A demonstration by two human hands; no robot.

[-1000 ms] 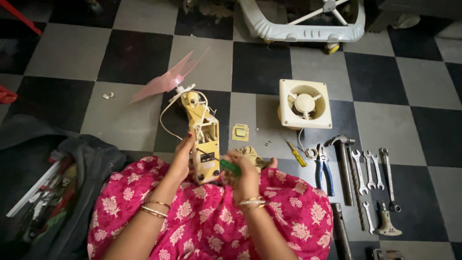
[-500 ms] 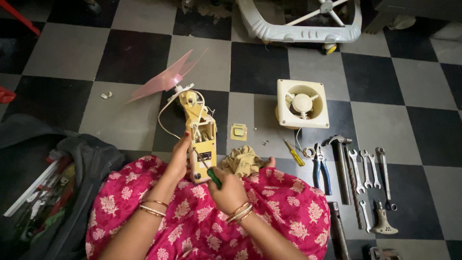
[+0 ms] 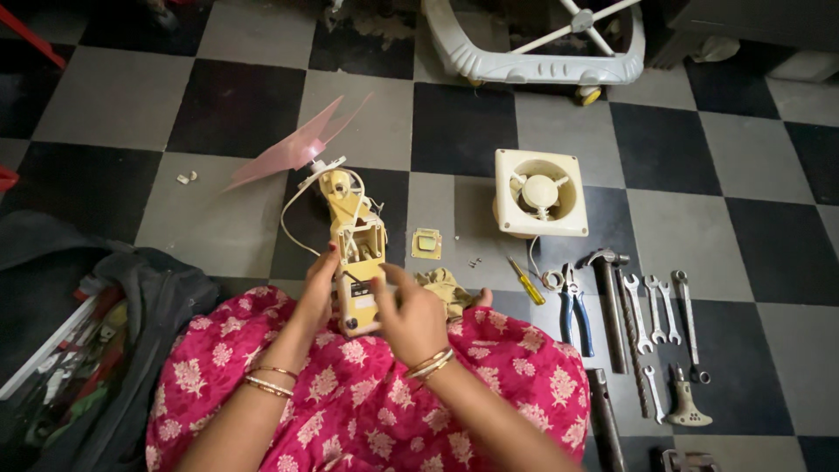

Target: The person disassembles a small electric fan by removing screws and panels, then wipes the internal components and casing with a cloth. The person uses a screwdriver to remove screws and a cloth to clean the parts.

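- The left hand (image 3: 316, 293) wraps its fingers around the side of the opened yellow fan body (image 3: 358, 262), held over the lap.
- The right hand (image 3: 411, 316) rests half-curled fingers on its front, gripping nothing else.
- A dark bag (image 3: 114, 350) lies on the floor at left, cluttered with tools too dim to tell apart.

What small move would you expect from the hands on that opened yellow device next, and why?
Probably the right hand should settle its fingertips on the device's open body, since the left hand already steadies it from the side, its inner wires lie bare, and the right hand shows no tool; the yellow screwdriver lies on the floor.
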